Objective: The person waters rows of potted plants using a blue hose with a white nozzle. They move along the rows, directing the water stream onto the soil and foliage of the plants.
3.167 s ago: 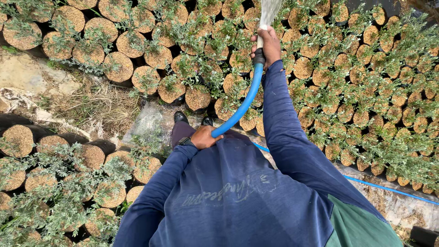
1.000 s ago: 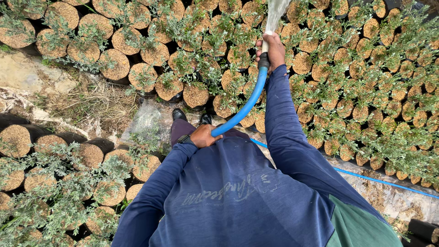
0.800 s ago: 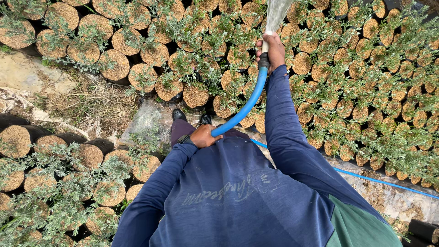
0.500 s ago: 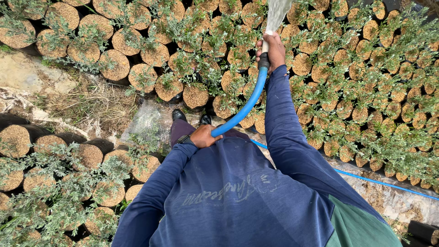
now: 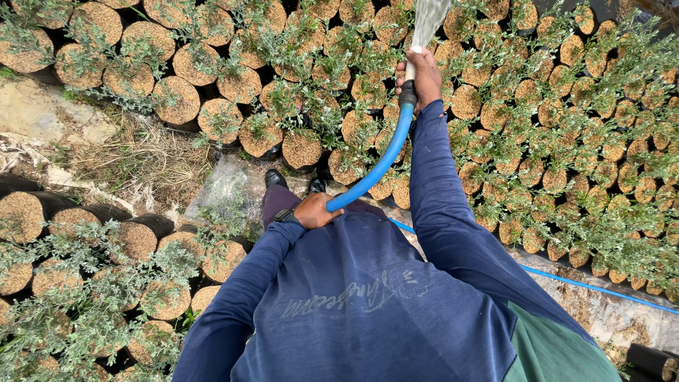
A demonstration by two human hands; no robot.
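I look down on my own body in a dark blue long-sleeved shirt. My right hand (image 5: 423, 74) is stretched forward and grips the end of a blue hose (image 5: 382, 163). A spray of water (image 5: 428, 18) fans out from the hose end over the rows of potted seedlings (image 5: 537, 127). My left hand (image 5: 315, 210) holds the same hose lower down, close to my waist. Both hands are closed around the hose.
Black grow bags filled with brown mulch and small grey-green plants cover the ground ahead and to the right (image 5: 297, 106). Another cluster sits at lower left (image 5: 92, 283). Dry grass and a stone patch (image 5: 120, 155) lie to the left. A thin blue pipe (image 5: 587, 284) runs along the ground at right.
My right hand has shifted slightly, swinging the hose end and the spray a little across the pots. My left hand stays on the hose at my waist.
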